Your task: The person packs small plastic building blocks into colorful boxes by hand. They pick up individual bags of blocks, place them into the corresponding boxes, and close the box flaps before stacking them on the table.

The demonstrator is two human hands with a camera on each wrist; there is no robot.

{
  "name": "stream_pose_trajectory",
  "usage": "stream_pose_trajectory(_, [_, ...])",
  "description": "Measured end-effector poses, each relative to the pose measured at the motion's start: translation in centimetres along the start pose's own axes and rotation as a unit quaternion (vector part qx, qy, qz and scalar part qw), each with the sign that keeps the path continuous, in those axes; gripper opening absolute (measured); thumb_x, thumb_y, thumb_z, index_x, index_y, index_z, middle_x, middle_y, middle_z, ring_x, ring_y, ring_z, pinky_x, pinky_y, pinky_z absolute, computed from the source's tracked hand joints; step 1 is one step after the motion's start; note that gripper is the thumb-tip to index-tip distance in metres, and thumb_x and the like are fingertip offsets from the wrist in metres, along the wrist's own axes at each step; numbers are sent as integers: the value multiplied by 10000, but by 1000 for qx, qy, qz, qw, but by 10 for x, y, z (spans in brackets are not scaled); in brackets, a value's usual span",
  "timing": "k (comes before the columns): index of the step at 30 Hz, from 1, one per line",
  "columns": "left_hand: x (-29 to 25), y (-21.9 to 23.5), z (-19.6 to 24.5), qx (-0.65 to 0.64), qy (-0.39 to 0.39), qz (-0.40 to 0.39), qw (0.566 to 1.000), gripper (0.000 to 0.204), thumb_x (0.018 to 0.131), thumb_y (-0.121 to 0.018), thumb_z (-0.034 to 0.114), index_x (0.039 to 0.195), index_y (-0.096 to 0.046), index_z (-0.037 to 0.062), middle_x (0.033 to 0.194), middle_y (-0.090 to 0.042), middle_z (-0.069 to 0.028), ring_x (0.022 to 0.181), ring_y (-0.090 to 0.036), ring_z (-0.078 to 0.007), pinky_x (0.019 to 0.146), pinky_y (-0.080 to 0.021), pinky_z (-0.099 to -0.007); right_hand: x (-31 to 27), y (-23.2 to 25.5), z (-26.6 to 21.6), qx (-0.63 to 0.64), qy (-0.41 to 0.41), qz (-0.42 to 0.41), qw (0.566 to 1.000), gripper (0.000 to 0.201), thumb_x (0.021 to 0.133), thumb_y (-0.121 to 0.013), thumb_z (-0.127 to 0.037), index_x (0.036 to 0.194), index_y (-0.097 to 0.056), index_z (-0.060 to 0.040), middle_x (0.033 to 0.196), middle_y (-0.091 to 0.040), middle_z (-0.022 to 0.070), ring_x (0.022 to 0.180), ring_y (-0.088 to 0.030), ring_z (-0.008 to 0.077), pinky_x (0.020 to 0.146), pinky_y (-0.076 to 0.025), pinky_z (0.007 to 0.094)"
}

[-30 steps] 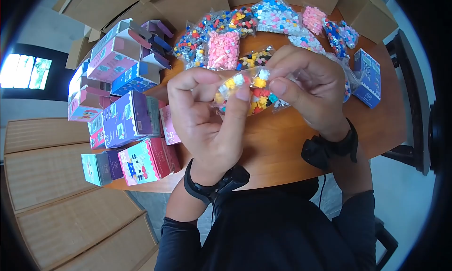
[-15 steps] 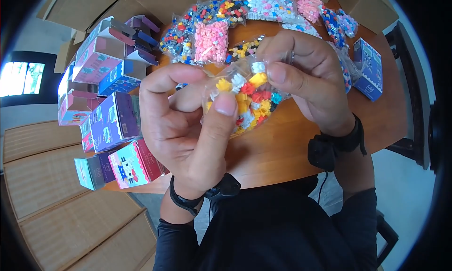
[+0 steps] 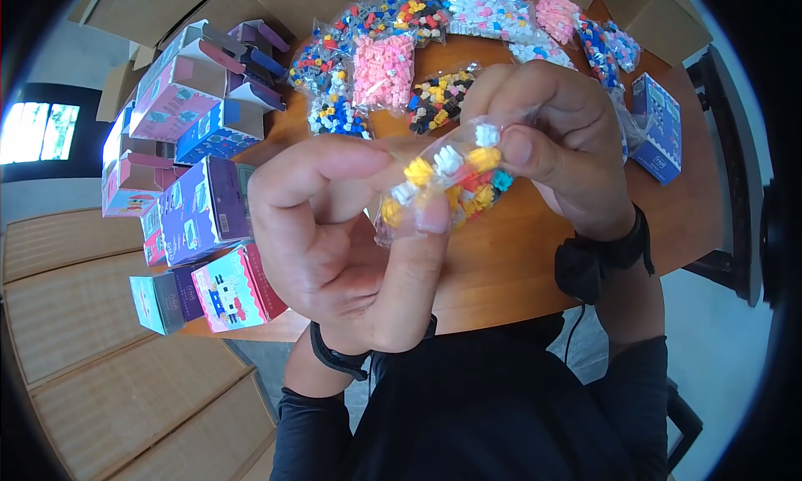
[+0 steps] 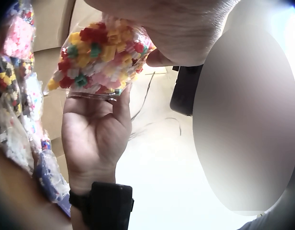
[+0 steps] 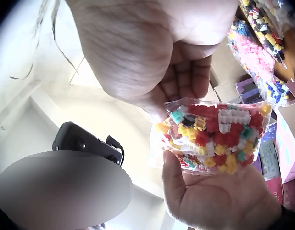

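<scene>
Both hands hold a clear plastic bag of small toy building blocks point(image 3: 448, 160) up above the table. The blocks are red, yellow, white and teal. My left hand point(image 3: 342, 251) pinches the bag's left end, its thumb lying across the near side. On the right, my right hand point(image 3: 561, 147) pinches the opposite upper corner between thumb and fingers. In the left wrist view the bag point(image 4: 102, 55) bulges between the two hands. The right wrist view shows the filled bag point(image 5: 214, 134) from beneath, with a transparent edge along its top. No opening in the plastic shows.
Several bags of blocks lie along the table's far side, including a pink one point(image 3: 383, 71) and a black-and-yellow one point(image 3: 441, 98). Colourful cardboard boxes point(image 3: 205, 201) crowd the left side. A purple box point(image 3: 657, 128) stands at right. Brown cartons point(image 3: 326, 9) line the back.
The bag came up toward the head camera, its broad face showing half a second ago, and now tilts so that less of it shows. Both hands keep their hold; the left hand has shifted left.
</scene>
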State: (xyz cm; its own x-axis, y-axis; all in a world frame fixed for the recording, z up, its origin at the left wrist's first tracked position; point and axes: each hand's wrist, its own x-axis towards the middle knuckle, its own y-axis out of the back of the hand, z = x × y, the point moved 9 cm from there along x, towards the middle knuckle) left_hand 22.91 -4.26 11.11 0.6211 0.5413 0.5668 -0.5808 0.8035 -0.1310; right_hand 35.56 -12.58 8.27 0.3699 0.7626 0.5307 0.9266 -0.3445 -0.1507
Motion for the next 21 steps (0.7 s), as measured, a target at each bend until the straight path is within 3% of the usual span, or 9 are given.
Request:
stream_pose_trajectory(7, [0,1,1,26,-15,8,1000,387,800,-705,88,1088,-451,38,992,-514,-65,876,-542,-130,826,-439,-262,0,-1,1,11,-21,1,1000,152,881,-621,-160,894,-565,-20,858,-590,102,748,-514,114,658,-401,240])
stream_pose_trajectory(12, [3,-3,-1,72,-72,-28,994,384,825,-616,-56,1129,-383,-36,974,-582,-147,858,-591,-130,760,-461,-224,0,0,1,1,-35,5,999,150,880,-617,-153,892,-563,-14,869,-598,98,751,-518,111,679,-406,244])
stream_pose_trajectory(16, [5,-9,-1,100,-78,-55,990,399,811,-620,-76,1127,-378,-42,971,-576,-150,851,-593,-137,760,-465,-219,-1,1,1,-57,-45,9,997,142,884,-614,-144,895,-567,-10,861,-602,93,763,-534,109,688,-414,237])
stream_pose_trajectory(21, [3,-11,-4,53,-54,-52,996,425,786,-720,56,1110,-447,28,1005,-522,-64,907,-552,-124,821,-437,-241,-1,-1,-4,-72,-58,-8,996,131,884,-620,-126,889,-570,-5,862,-608,95,766,-547,105,690,-423,231])
